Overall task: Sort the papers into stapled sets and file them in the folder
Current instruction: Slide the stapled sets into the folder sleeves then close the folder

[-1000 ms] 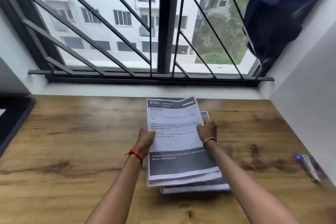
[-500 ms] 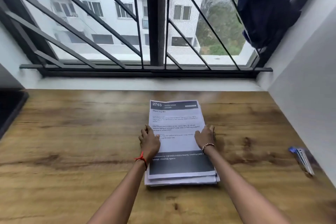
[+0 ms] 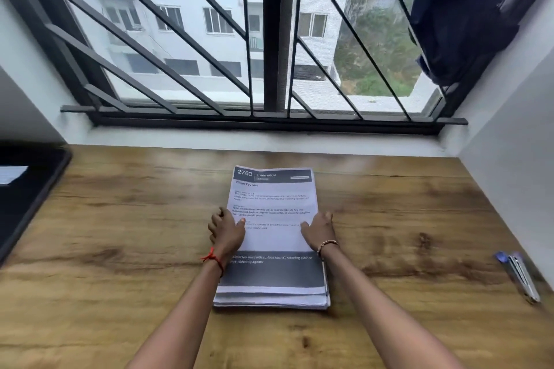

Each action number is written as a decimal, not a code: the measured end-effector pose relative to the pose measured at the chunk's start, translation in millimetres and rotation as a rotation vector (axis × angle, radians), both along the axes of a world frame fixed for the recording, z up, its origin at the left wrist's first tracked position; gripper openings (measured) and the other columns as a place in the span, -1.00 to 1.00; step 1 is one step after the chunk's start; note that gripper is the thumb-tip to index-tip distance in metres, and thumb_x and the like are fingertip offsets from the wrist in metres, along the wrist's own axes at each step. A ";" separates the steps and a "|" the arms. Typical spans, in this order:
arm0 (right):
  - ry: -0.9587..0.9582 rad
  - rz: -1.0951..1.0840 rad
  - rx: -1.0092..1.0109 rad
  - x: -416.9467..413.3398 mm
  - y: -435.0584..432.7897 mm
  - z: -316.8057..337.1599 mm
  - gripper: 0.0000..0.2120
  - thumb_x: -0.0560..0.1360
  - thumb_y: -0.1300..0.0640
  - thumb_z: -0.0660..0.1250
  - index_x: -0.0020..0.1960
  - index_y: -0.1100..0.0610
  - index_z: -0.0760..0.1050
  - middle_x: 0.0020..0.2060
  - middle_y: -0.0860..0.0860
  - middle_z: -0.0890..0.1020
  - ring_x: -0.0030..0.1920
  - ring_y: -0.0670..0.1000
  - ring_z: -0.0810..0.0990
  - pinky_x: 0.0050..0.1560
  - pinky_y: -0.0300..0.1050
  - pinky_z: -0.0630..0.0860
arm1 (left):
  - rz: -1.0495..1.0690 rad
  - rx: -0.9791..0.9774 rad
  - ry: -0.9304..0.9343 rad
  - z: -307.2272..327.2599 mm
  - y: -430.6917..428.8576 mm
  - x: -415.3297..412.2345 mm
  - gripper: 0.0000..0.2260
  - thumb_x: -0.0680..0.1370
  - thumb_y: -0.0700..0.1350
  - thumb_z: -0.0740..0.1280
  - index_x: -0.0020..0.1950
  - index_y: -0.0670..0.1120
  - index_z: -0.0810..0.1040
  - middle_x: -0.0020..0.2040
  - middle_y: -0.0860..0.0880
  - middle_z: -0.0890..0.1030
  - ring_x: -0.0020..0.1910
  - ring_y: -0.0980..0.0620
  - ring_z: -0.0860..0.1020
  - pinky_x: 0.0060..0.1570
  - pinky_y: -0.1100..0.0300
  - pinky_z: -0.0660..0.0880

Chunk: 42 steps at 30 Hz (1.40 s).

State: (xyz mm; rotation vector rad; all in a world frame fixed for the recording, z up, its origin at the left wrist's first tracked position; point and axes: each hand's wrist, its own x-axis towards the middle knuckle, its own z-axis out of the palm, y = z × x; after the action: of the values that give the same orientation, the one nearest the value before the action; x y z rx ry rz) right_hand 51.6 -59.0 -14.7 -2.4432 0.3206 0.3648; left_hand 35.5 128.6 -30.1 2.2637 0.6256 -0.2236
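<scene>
The fingers (image 3: 220,214) of the left hand (image 3: 226,229) are curled in against the left edge of the stack of papers (image 3: 274,272), with the thumb laid over the top sheet. The edge sits pinched between thumb and fingers, though whether the fingertips reach under the sheets cannot be told. The right hand (image 3: 319,229) meets the opposite edge, but its fingers lie nearly straight and together, pointing away from the person along the paper's side, with the thumb resting flat on the page. Between the two hands the stack lies flat on the tabletop (image 3: 120,249), its edges lined up. The top sheet carries a dark header reading "2763" beyond the fingers and a dark band back by the wrists. A red thread (image 3: 214,259) circles the left wrist and a bead bracelet (image 3: 326,244) the right.

Well out to the right of the right hand, near the wall (image 3: 515,189), a blue-and-silver object (image 3: 518,275) lies on the wood — too blurred to name. Far off to the left of the left hand, at the tabletop's edge, sits a dark flat thing (image 3: 33,198) with a white sheet (image 3: 12,174) on it. Beyond the fingers, past the far edge of the tabletop, stands a window grille (image 3: 271,39) of dark bars — a dark blue cloth (image 3: 467,15) hangs at its right end.
</scene>
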 end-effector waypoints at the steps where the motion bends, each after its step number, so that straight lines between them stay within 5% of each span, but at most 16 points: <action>1: 0.000 0.011 0.012 0.1 10.2 -0.3 -0.65 0.58 0.17 0.10 0.20 0.45 0.31 0.23 0.31 0.34 0.27 0.22 0.32 0.35 -0.06 0.16 | 0.008 -0.005 -0.003 -0.3 11.2 -1.8 -0.43 0.61 -0.05 0.17 0.50 -0.23 -0.02 0.43 -0.24 0.10 0.40 -0.22 0.09 0.35 -0.04 0.14; 5: 0.031 0.058 0.062 -0.2 48.6 0.4 -0.60 0.57 0.16 0.16 0.24 0.46 0.27 0.24 0.31 0.31 0.32 0.22 0.27 0.33 -0.13 0.14 | 0.004 -0.082 -0.029 -0.1 54.5 -9.0 -0.42 0.61 -0.10 0.20 0.51 -0.25 -0.01 0.44 -0.26 0.08 0.42 -0.23 0.06 0.40 0.01 0.05; 9: 0.062 0.043 0.165 5.7 76.7 2.0 -0.63 0.55 0.14 0.21 0.20 0.40 0.37 0.24 0.29 0.38 0.36 0.17 0.24 0.22 -0.18 0.22 | 0.003 -0.231 -0.128 6.7 101.4 -10.5 -0.53 0.56 -0.16 0.28 0.44 -0.20 0.26 0.38 -0.24 0.21 0.40 -0.15 0.15 0.42 0.06 0.12; 12: 0.004 -0.019 0.191 7.9 88.2 1.0 -0.72 0.53 0.14 0.24 0.10 0.34 0.45 0.19 0.28 0.41 0.30 0.18 0.32 0.16 -0.18 0.28 | -0.012 -0.312 -0.162 -9.5 136.5 -3.0 -0.51 0.45 0.03 0.34 0.34 -0.12 0.43 0.35 -0.18 0.35 0.35 -0.13 0.32 0.38 -0.09 0.27; 17: -0.076 -0.048 0.241 -5.2 99.0 -4.7 -0.48 0.53 0.10 0.26 0.42 0.27 0.25 0.39 0.19 0.28 0.39 0.13 0.28 0.34 -0.15 0.21 | -0.018 -0.466 -0.203 -12.0 148.7 -17.9 -0.41 0.54 -0.08 0.29 0.50 -0.20 0.13 0.52 -0.05 0.10 0.50 0.02 0.10 0.48 0.00 0.08; 21: -0.120 -0.151 0.297 -15.4 96.8 -16.9 -0.44 0.48 0.14 0.33 0.43 0.23 0.28 0.41 0.13 0.33 0.41 0.11 0.29 0.42 -0.06 0.22 | -0.110 -0.386 -0.173 -36.7 140.1 -26.0 -0.40 0.46 0.09 0.19 0.46 -0.12 0.28 0.46 -0.04 0.30 0.44 0.02 0.25 0.46 -0.01 0.16; 24: -0.122 -0.241 0.352 -16.2 94.1 -20.1 -0.46 0.43 0.13 0.36 0.38 0.19 0.36 0.33 0.12 0.45 0.34 0.11 0.40 0.36 0.01 0.33 | -0.106 -0.330 -0.196 -20.9 128.9 -24.1 -0.61 0.60 -0.20 0.17 0.42 -0.26 0.31 0.46 -0.15 0.27 0.45 -0.06 0.23 0.42 0.22 0.09; 30: -0.095 -0.062 0.177 -18.5 102.0 -22.2 -0.31 0.55 0.14 0.24 0.52 0.23 -0.08 0.52 0.08 -0.06 0.52 0.02 -0.05 0.40 -0.27 -0.04 | -0.221 -0.152 -0.275 -18.4 124.4 -31.1 -0.53 0.60 -0.29 0.14 0.48 -0.31 0.08 0.49 -0.24 0.07 0.50 -0.11 0.07 0.39 0.29 -0.04; 32: -0.138 -0.012 0.142 -24.5 104.2 -28.7 -0.30 0.56 0.10 0.23 0.52 0.20 -0.11 0.52 0.06 -0.09 0.52 -0.01 -0.09 0.40 -0.28 -0.07 | -0.313 -0.110 -0.307 -20.2 125.4 -42.9 -0.41 0.60 -0.19 0.21 0.51 -0.24 -0.04 0.53 -0.19 -0.04 0.52 -0.06 -0.04 0.41 0.28 -0.09; 34: -0.168 0.022 0.108 -30.9 102.8 -33.3 -0.30 0.55 0.08 0.24 0.52 0.20 -0.09 0.52 0.07 -0.08 0.52 -0.01 -0.08 0.40 -0.30 -0.09 | -0.451 -0.005 -0.325 -22.8 127.6 -53.3 -0.21 0.52 0.14 0.27 0.52 -0.15 -0.13 0.54 -0.09 -0.14 0.52 0.01 -0.15 0.43 0.23 -0.11; 37: -0.238 0.056 0.006 -32.5 99.9 -34.8 -0.32 0.54 0.03 0.25 0.52 0.18 -0.01 0.52 0.07 -0.06 0.52 0.02 -0.04 0.45 -0.18 -0.04 | -0.755 0.387 -0.395 -27.2 129.8 -62.5 0.00 0.34 0.52 0.05 0.52 -0.18 -0.01 0.53 -0.09 -0.02 0.52 -0.03 -0.11 0.45 0.02 -0.15; 42: -0.305 0.127 -0.185 -15.5 110.2 -21.7 -0.36 0.53 -0.07 0.21 0.51 0.11 0.07 0.52 0.02 0.01 0.52 0.01 -0.01 0.47 -0.03 -0.09 | -0.991 0.586 -0.394 -25.2 119.1 -78.7 0.00 0.32 0.55 0.00 0.52 -0.14 0.09 0.52 -0.11 0.12 0.52 -0.05 0.00 0.40 -0.18 -0.04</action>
State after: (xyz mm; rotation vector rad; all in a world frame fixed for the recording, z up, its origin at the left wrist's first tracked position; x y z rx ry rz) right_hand 36.1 51.2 -36.4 -2.6599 0.0692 0.0126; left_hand -43.1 247.7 -55.3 2.8922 -0.7758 -0.0539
